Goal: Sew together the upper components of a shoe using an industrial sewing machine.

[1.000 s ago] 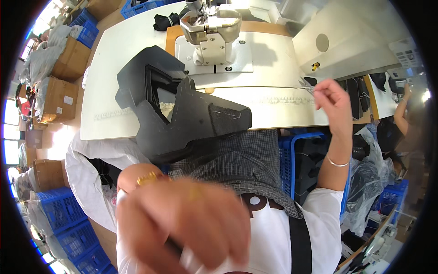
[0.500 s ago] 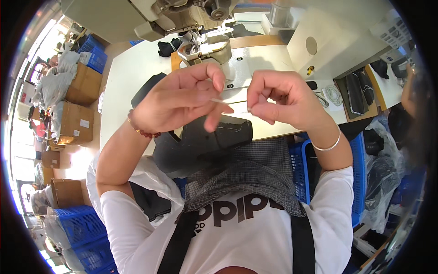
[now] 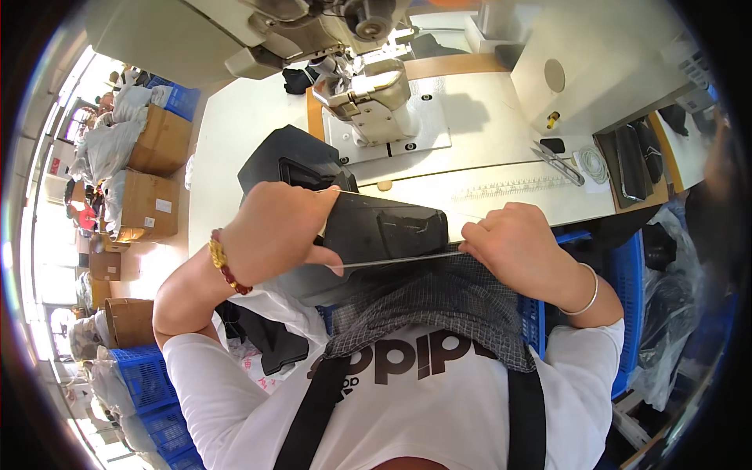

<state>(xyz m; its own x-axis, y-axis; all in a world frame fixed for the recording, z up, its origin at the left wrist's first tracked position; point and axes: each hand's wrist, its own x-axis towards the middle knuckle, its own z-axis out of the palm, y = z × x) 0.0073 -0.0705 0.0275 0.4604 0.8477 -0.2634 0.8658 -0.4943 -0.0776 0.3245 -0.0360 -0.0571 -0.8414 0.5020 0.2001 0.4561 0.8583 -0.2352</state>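
A thin pale cord [image 3: 399, 260] runs in a loop between my two hands, above the table's near edge. My left hand [image 3: 283, 233] has its thumb and fingers spread apart, with the loop stretched across them. At the other end, my right hand [image 3: 513, 244] is closed, pinching the cord between thumb and fingers. Beneath the cord lies a black moulded piece [image 3: 360, 227] with recessed panels, partly over the edge towards my lap. My left hand covers some of it. A dark checked apron [image 3: 423, 305] lies below both hands.
An industrial sewing machine [image 3: 368, 98] stands ahead on the white table [image 3: 235, 102]. To the right lie small scissors-like snips [image 3: 560, 164], a coiled white cable [image 3: 593, 166] and a dark tray [image 3: 623, 168]. A blue basket [image 3: 627, 305] is beside my right arm; cartons [image 3: 149, 205] stand far left.
Both hands have come down nearer my lap and moved apart, drawing the cord into a wide, taut loop. My left hand has turned, its back now facing up.
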